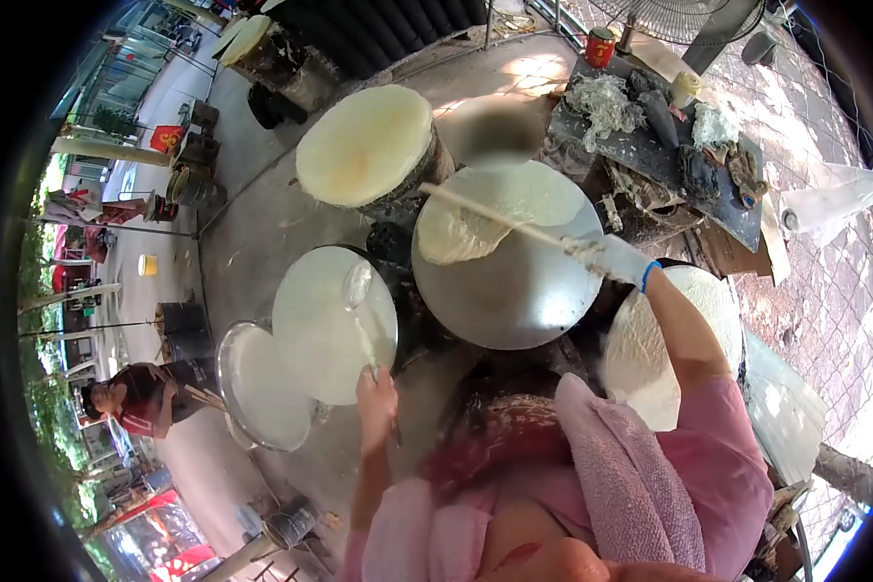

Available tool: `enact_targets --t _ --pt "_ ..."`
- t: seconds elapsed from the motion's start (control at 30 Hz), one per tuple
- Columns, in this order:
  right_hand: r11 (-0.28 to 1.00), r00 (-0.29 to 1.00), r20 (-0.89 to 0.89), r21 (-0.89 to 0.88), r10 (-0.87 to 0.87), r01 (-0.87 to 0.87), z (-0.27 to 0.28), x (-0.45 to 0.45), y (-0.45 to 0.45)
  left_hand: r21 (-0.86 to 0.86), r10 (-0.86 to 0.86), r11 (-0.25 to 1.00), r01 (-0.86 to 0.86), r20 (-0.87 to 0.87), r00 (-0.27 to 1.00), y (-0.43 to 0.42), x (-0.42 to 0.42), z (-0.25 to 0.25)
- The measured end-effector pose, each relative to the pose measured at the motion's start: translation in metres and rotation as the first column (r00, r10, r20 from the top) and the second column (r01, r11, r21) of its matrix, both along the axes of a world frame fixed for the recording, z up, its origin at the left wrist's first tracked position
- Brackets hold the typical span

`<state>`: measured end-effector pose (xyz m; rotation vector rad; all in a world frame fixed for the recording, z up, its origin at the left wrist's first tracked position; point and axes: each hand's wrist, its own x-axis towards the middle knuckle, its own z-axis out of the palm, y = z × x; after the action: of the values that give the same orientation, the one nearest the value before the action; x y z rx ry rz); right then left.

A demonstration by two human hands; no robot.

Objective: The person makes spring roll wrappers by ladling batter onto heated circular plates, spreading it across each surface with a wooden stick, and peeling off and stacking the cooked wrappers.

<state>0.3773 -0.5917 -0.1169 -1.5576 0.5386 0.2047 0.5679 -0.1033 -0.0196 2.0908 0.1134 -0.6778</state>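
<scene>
My left hand (376,398) is closed around the handle of a metal ladle (357,286). The ladle's bowl is over a round surface (310,320) with a smooth pale coat. My right hand (609,257), in a pale glove with a blue band at the wrist, grips a long thin wooden stick (475,208). That stick slants across a round metal griddle (494,301) in the middle. Pale batter (463,236) covers the griddle's far part, and its near part is bare metal. Whether the stick touches the batter, I cannot tell.
Pale sheets cover round griddles at the back left (366,145) and right (664,339). A wide tub (260,393) of white liquid stands left. A cluttered board (737,209), a red can (600,47) and a fan (689,15) are back right. Another person (145,398) stands far left.
</scene>
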Motion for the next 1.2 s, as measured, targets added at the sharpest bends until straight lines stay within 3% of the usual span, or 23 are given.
enact_targets --t 0.07,0.1,0.13,0.17,0.2,0.23,0.27,0.3,0.37,0.47,0.6,0.7,0.77,0.8,0.83,0.9,0.93,1.03,1.1,1.17,1.2 --pt "0.982 0.972 -0.146 0.057 0.185 -0.178 0.022 0.001 0.021 0.059 -0.079 0.995 0.075 0.071 0.994 -0.011 0.009 -0.008" --pt "0.985 0.965 -0.210 0.100 0.158 -0.140 0.036 -0.004 0.033 0.089 -0.120 0.990 0.111 0.105 0.987 -0.015 0.014 -0.017" --pt "0.980 0.956 -0.239 0.143 0.169 -0.138 0.032 -0.015 0.034 0.284 -0.378 0.916 0.283 0.383 0.843 -0.015 0.025 -0.032" --pt "0.974 0.947 -0.266 0.185 0.181 -0.134 0.027 -0.025 0.032 0.311 -0.428 0.896 0.318 0.405 0.808 -0.018 0.034 -0.046" --pt "0.988 0.962 -0.236 0.102 0.135 -0.113 0.044 -0.029 0.027 0.341 -0.476 0.872 0.351 0.426 0.770 -0.034 0.043 -0.044" --pt "0.996 0.976 -0.200 0.022 0.091 -0.088 0.060 -0.031 0.021 0.396 -0.526 0.839 0.373 0.412 0.744 -0.047 0.051 -0.043" --pt "0.999 0.988 -0.151 0.012 0.044 -0.043 0.034 -0.033 0.006 0.449 -0.573 0.802 0.393 0.396 0.718 -0.061 0.058 -0.040" --pt "0.996 0.969 -0.230 -0.051 -0.089 0.079 0.054 -0.021 0.005 0.500 -0.619 0.762 0.411 0.376 0.689 -0.070 0.063 -0.040" --pt "0.985 0.977 0.194 -0.131 -0.086 0.112 0.002 -0.009 -0.006 0.581 -0.693 0.684 0.441 0.326 0.643 -0.078 0.072 -0.044" --pt "0.995 0.994 -0.089 0.081 0.059 -0.052 0.003 0.011 0.017 0.639 -0.774 0.597 0.484 0.300 0.558 -0.064 0.064 -0.040" --pt "0.964 0.925 -0.271 0.096 0.267 -0.250 0.045 -0.010 0.038 0.689 -0.831 0.490 0.534 0.183 0.525 -0.023 0.023 -0.015" --pt "0.979 0.931 -0.303 0.095 0.203 -0.182 0.023 -0.062 0.054 0.639 -0.846 0.443 0.629 0.065 0.529 0.001 -0.017 0.000" --pt "0.986 0.951 -0.309 0.155 -0.007 0.058 0.075 -0.086 0.086 0.570 -0.827 0.456 0.684 -0.013 0.562 0.019 -0.040 -0.022" --pt "0.962 0.982 -0.177 0.247 -0.073 0.116 0.048 -0.108 0.100 0.541 -0.816 0.512 0.667 0.063 0.574 0.029 -0.050 -0.047" --pt "0.857 0.943 -0.197 0.399 -0.268 0.326 0.066 -0.114 0.132 0.508 -0.801 0.561 0.654 0.134 0.583 0.038 -0.055 -0.064" --pt "0.548 0.857 -0.276 0.674 -0.435 0.495 0.023 -0.119 0.191 0.300 -0.827 0.561 0.771 0.181 0.532 0.031 -0.040 -0.041" --pt "0.514 0.850 -0.277 0.698 -0.448 0.499 0.016 -0.106 0.217 0.190 -0.835 0.545 0.816 0.210 0.509 0.025 -0.029 -0.023" --pt "0.467 0.886 -0.153 0.804 -0.438 0.369 0.022 -0.019 0.288 0.104 -0.714 0.694 0.712 0.223 0.663 0.028 -0.007 0.026" --pt "0.449 0.834 -0.305 0.730 -0.461 0.515 0.046 0.052 0.331 -0.018 -0.562 0.755 0.656 0.499 0.660 0.046 0.014 0.025" --pt "0.670 0.788 -0.254 0.421 -0.560 0.612 0.031 0.115 0.372 -0.126 -0.460 0.779 0.614 0.551 0.697 0.067 0.039 0.013" --pt "0.724 0.769 -0.251 0.261 -0.588 0.639 0.006 0.138 0.385 -0.135 -0.463 0.800 0.584 0.480 0.745 0.075 0.047 0.023"
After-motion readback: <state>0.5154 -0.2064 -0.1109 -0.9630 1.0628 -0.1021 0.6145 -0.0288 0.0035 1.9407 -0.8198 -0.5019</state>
